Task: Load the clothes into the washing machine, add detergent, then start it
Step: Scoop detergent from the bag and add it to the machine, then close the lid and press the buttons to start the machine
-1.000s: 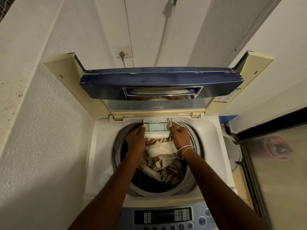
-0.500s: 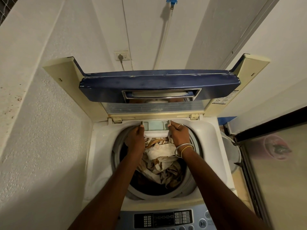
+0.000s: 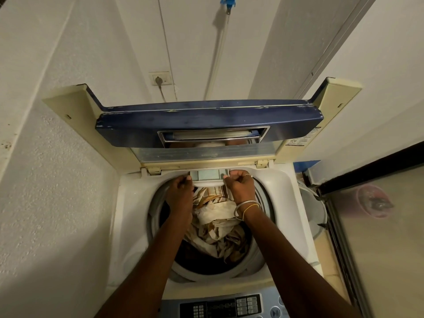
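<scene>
A white top-loading washing machine [image 3: 135,203] stands below me with its blue lid [image 3: 206,122] folded up at the back. Cream and brown striped clothes [image 3: 218,223] lie inside the drum. At the drum's far rim sits a pale detergent drawer [image 3: 208,175], only a little of it showing. My left hand [image 3: 180,191] grips the drawer's left end. My right hand [image 3: 241,184], with bangles on the wrist, grips its right end. The control panel [image 3: 220,306] lies at the near edge.
White walls close in on the left and behind. A wall socket [image 3: 160,78] with a plug sits above the lid, and a hose [image 3: 218,49] runs down the wall. A steel door or cabinet [image 3: 378,226] stands at the right, with a pale bucket [image 3: 314,210] beside the machine.
Both hands have moved away from me toward the back rim, and the detergent drawer has slid further in, with less of it showing.
</scene>
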{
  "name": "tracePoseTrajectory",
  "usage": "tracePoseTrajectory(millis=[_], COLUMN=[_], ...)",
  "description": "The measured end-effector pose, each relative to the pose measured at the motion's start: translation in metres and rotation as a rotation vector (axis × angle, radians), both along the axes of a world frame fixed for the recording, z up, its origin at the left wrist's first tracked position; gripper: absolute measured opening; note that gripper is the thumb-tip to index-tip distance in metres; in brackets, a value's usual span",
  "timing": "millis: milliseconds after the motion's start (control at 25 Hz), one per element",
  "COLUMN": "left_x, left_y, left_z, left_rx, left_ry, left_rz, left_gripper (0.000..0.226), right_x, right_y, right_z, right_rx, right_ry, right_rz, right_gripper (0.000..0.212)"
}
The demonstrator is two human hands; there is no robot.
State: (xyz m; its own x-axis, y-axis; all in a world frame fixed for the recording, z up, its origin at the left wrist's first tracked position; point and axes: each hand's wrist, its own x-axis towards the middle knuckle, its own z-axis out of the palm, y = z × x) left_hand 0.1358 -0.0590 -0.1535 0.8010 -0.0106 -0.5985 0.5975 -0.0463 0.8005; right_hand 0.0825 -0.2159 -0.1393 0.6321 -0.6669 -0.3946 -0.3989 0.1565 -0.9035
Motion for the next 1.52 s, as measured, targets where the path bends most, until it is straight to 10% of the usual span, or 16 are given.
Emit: tracePoseTrajectory(millis=[200, 480, 1080, 1520], left_x=[0.000, 0.004, 0.010, -0.009], left_y=[-0.005, -0.021, -0.020, -0.005], left_z=[0.003, 0.022, 0.027, 0.033], left_rx=[-0.162, -0.473, -0.697, -0.394], left_ry=[0.085, 0.417, 0.399, 0.294], left_rz=[0.149, 0.348, 0.496, 0.198], left_gripper=[0.021, 0.046, 0.039, 0.028], right_x=[0.002, 0.026, 0.033, 0.002], right_y=[0.017, 0.022, 0.010, 0.021], right_z=[-0.004, 0.013, 0.024, 0.031], right_rx=[0.094, 0.921, 1.026, 0.889], right_ry=[0.010, -0.080, -0.146, -0.014], right_rz=[-0.159, -0.525, -0.425, -0.226], right_gripper=[0.042, 0.010, 0.029, 0.019])
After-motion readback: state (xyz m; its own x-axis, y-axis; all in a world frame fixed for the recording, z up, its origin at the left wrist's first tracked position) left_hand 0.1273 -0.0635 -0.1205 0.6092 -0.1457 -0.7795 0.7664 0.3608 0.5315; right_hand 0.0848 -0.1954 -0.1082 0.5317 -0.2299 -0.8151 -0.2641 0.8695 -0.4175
